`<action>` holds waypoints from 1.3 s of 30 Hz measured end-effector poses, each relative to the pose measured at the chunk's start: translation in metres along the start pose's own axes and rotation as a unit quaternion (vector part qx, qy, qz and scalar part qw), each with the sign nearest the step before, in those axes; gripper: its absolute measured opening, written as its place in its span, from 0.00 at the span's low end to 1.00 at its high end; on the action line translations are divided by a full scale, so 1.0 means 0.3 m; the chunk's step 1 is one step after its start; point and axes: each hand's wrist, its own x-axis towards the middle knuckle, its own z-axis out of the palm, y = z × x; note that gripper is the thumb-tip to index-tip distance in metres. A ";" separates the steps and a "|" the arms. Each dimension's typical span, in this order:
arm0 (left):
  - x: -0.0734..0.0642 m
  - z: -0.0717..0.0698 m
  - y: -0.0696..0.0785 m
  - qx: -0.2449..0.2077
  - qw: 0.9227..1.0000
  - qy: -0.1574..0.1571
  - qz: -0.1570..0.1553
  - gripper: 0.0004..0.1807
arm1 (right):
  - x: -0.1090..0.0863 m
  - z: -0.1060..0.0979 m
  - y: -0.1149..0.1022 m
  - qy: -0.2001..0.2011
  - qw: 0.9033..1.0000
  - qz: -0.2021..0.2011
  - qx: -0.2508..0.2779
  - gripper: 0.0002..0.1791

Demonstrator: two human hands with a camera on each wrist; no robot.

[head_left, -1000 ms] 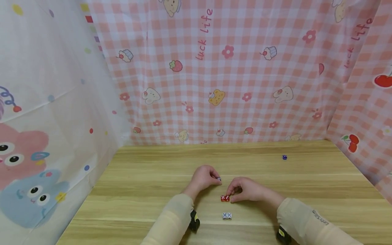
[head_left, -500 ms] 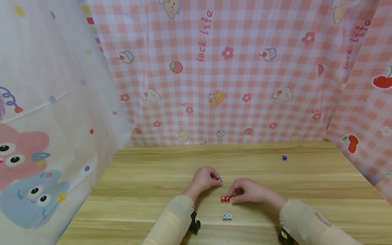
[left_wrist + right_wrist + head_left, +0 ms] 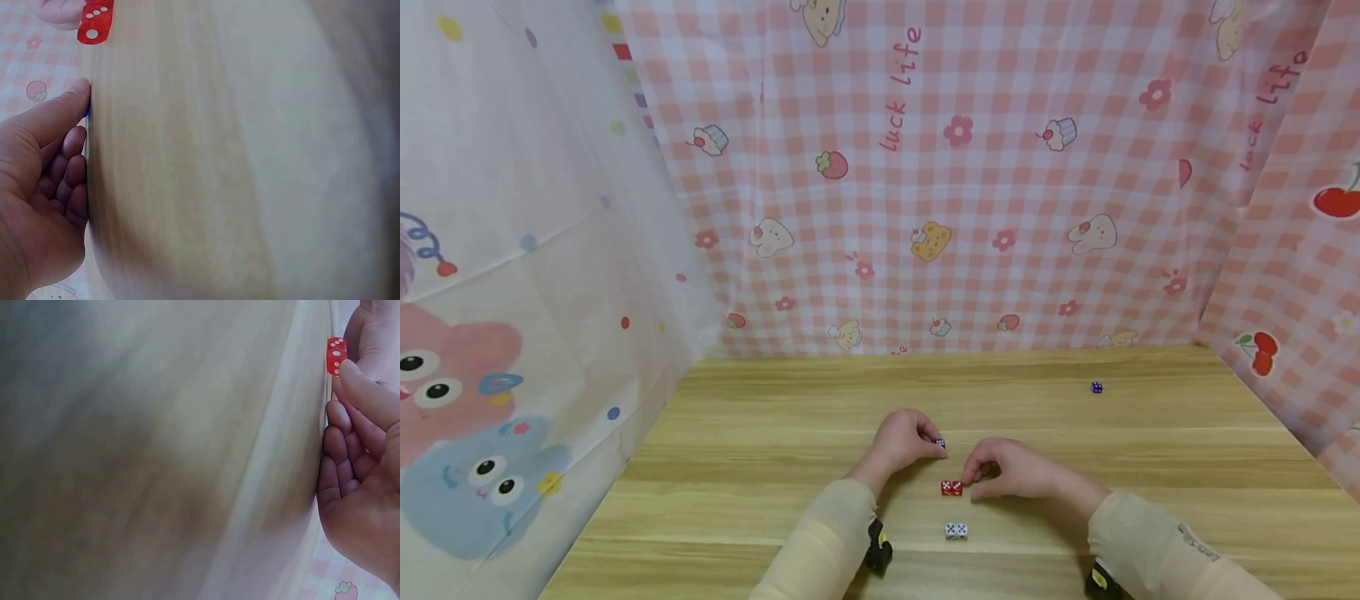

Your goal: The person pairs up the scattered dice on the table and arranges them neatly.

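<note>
My left hand (image 3: 908,437) pinches a small blue die (image 3: 940,443) with white pips, low over the table. In the left wrist view only a sliver of that die shows beside the thumb. Two red dice (image 3: 951,488) sit side by side on the table, nearer to me. My right hand (image 3: 1018,469) is just right of the red dice, its thumb and index finger parted with nothing between them. In the right wrist view, the thumb tip overlaps the lower edge of the red dice (image 3: 337,355).
Closer to me, a pair of white dice (image 3: 956,532) stands side by side. Another blue die (image 3: 1097,387) lies at the far right of the wooden table (image 3: 760,400). Patterned cloths (image 3: 880,200) hang behind and at both sides.
My right hand has backed off slightly to the right from the red dice. My left hand has shifted slightly right and toward me with the blue die.
</note>
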 end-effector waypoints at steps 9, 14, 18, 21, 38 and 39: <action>0.000 -0.001 -0.001 0.000 1.000 0.000 -0.002 0.09 | 0.016 0.010 -0.011 0.014 0.999 0.012 -0.026 0.05; 0.000 -0.002 -0.002 0.000 1.000 -0.001 -0.006 0.09 | 0.019 0.012 -0.015 0.016 0.999 0.018 -0.029 0.05; -0.002 -0.002 -0.003 -0.005 1.000 0.000 -0.007 0.09 | 0.016 0.011 -0.014 0.016 0.999 0.016 -0.024 0.04; -0.005 0.001 -0.006 -0.011 1.000 0.001 -0.009 0.09 | 0.007 0.005 -0.008 0.023 0.999 0.018 -0.015 0.04; -0.002 0.005 -0.008 -0.015 1.000 0.003 -0.011 0.10 | -0.155 -0.185 0.134 0.161 0.985 0.064 -0.017 0.10; -0.002 0.005 -0.008 -0.015 1.000 0.004 -0.011 0.10 | -0.167 -0.198 0.142 0.170 0.983 0.070 -0.017 0.10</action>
